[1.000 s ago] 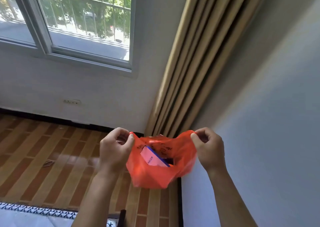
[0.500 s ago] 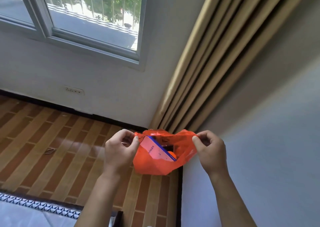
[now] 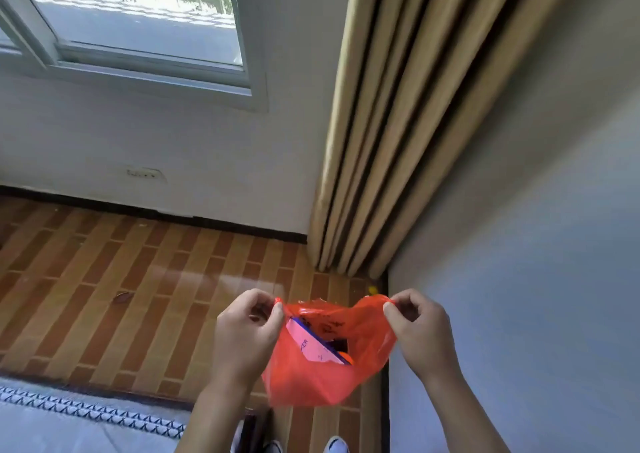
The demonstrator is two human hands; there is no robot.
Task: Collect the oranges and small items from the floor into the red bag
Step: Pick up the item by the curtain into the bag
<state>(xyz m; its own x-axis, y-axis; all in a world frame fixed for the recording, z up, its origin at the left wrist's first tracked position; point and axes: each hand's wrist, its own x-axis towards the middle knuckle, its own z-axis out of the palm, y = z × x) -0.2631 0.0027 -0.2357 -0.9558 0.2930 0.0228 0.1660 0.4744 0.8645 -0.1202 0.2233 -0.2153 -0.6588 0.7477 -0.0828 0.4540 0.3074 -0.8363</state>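
Now, both hands up front, bag stretched betw. them:
Left hand (image 3: 247,328): fingers curled, thumb + forefinger pinching the left rim of the red bag (image 3: 311,380).
Right hand (image 3: 417,329): same deal, thumb + fingers pinching the right rim.
Bag: held in the air above the floor (image 3: 138,297), mouth pulled wide open, body sagging below the hands.
Inside: white box w/ blue edge (image 3: 311,347) leaning against the left side of the bag; a bit of orange (image 3: 346,357) showing just beside its lower right corner, can't tell what exactly.
Floor: brown brick-pattern tiles; small dark loop (image 3: 121,297) lying well left of the hands; small yellow bit (image 3: 372,290) at the far right edge by the foot of the curtain (image 3: 398,123).
Near edge: patterned mat (image 3: 86,414) at bottom left, shoe tips (image 3: 336,445) right under the bag.
Backdrop: window (image 3: 138,20) top left, wall socket (image 3: 145,174) below it, grey wall (image 3: 519,279) on the right.
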